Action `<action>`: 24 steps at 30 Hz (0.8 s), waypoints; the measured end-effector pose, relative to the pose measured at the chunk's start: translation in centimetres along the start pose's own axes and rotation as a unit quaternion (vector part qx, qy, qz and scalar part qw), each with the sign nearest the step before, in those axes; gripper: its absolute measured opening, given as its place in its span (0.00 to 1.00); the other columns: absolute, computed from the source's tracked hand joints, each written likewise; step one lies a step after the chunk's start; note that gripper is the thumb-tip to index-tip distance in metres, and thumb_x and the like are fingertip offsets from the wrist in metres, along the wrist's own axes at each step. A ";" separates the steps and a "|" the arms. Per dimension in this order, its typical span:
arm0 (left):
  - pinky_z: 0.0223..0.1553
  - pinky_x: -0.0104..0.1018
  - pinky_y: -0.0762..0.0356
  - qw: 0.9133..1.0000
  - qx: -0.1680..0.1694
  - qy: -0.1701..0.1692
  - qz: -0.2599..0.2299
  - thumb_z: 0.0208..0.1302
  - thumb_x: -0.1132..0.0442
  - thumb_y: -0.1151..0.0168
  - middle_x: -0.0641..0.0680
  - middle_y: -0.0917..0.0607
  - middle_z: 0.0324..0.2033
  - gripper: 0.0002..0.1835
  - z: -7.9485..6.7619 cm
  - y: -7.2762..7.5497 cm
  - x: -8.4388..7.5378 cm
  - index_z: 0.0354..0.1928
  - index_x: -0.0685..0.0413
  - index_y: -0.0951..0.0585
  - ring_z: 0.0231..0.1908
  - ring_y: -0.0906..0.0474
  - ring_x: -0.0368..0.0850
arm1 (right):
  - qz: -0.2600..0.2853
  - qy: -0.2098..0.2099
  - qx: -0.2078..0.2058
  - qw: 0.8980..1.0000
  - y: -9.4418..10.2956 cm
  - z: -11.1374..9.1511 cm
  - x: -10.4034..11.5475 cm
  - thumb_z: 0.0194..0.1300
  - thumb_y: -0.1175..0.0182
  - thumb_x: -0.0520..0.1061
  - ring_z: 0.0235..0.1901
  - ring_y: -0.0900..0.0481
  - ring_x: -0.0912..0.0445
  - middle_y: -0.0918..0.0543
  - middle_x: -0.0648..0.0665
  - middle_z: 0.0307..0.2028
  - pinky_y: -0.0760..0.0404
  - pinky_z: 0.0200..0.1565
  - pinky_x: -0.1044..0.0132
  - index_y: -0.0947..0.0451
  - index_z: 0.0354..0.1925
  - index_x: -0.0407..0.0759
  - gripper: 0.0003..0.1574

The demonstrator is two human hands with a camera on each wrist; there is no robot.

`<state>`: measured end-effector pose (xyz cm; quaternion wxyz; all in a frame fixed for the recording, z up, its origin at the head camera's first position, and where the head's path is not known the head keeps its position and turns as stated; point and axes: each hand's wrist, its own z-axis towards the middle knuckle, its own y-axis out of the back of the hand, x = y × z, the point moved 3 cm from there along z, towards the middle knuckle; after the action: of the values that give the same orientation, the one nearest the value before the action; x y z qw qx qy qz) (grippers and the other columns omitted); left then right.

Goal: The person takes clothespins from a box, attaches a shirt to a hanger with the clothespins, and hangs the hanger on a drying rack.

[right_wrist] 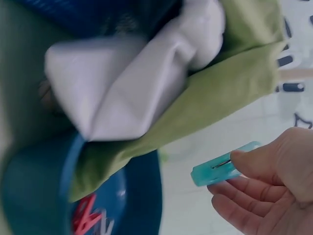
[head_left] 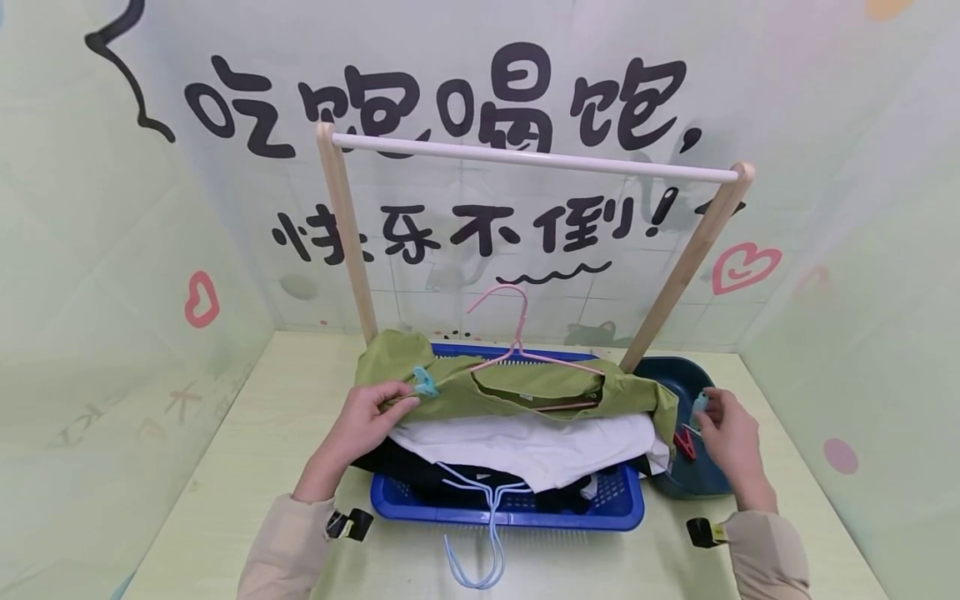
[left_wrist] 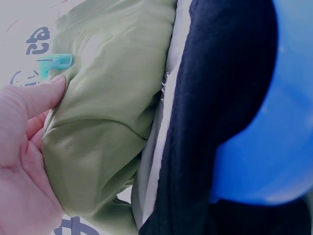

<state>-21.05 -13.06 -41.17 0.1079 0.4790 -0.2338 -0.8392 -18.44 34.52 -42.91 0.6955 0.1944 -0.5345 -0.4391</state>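
Note:
My left hand (head_left: 371, 414) pinches the upper edge of a green garment (head_left: 450, 406), thumb in front and fingers behind the cloth. Right by the thumb, a teal clothespin (left_wrist: 56, 62) sits on that edge. The garment is on a pink hanger (head_left: 522, 321), whose hook stands up above the neckline. My right hand (head_left: 731, 442) holds another teal clothespin (right_wrist: 215, 169) between thumb and fingers, over the dark basin (head_left: 701, 492). Beneath the green garment lie a white garment (head_left: 517, 442) and a black one (head_left: 397, 468), spread over a blue basket (head_left: 510, 521).
Light blue hangers (head_left: 492, 500) lie over the basket's front, hooks toward me. A red clothespin (head_left: 685, 443) is inside the basin. Behind the clothes stands a wooden rack with a white bar (head_left: 525, 156). Printed sheets enclose the table (head_left: 247, 467) at back and sides.

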 end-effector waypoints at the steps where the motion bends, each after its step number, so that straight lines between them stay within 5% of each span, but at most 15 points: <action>1: 0.21 0.28 0.33 1.000 0.000 -0.002 -0.002 0.58 0.69 0.36 0.48 0.21 0.21 0.04 0.0 0.0 0.0 0.29 0.64 0.18 0.21 0.34 0.32 | 0.004 0.012 -0.008 1.000 0.2 0.1 0.4 0.60 0.43 0.28 0.36 0.22 0.39 0.23 0.26 0.38 0.20 0.38 0.62 0.33 0.52 0.23 0.21; 5: 0.21 0.28 0.33 1.000 0.002 -0.003 -0.004 0.58 0.69 0.36 0.47 0.22 0.21 0.03 0.0 0.0 0.0 0.29 0.64 0.18 0.21 0.34 0.33 | 0.038 0.050 -0.033 0.998 0.9 0.3 2.1 0.60 0.42 0.30 0.35 0.25 0.65 0.22 0.30 0.37 0.33 0.36 0.88 0.31 0.52 0.26 0.21; 9: 0.21 0.28 0.33 1.000 0.003 0.003 0.002 0.58 0.69 0.36 0.47 0.22 0.21 0.04 0.1 0.0 -0.1 0.29 0.64 0.18 0.21 0.34 0.33 | 0.075 0.089 -0.048 0.992 1.5 0.4 3.8 0.60 0.42 0.29 0.36 0.36 0.82 0.22 0.30 0.38 0.37 0.37 0.91 0.31 0.52 0.26 0.21; 18: 0.21 0.28 0.35 1.000 -0.001 0.012 0.018 0.56 0.76 0.38 0.52 0.23 0.20 0.02 0.1 -0.2 -0.3 0.27 0.67 0.19 0.20 0.36 0.33 | 0.113 0.138 -0.060 0.982 2.2 0.7 7.3 0.59 0.42 0.27 0.39 0.33 0.81 0.22 0.30 0.40 0.36 0.41 0.90 0.31 0.53 0.27 0.22; 24: 0.21 0.28 0.34 1.000 0.001 0.008 0.004 0.58 0.70 0.36 0.48 0.22 0.20 0.03 0.0 0.1 -0.4 0.29 0.64 0.18 0.20 0.35 0.32 | 0.146 0.168 -0.050 0.974 2.0 1.0 8.8 0.56 0.42 0.23 0.38 0.30 0.79 0.21 0.31 0.38 0.33 0.40 0.88 0.30 0.52 0.26 0.23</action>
<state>-20.86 -12.95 -40.77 0.1126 0.4847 -0.2362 -0.8346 -18.18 28.58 -36.02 0.8408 0.1499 -0.4099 -0.3202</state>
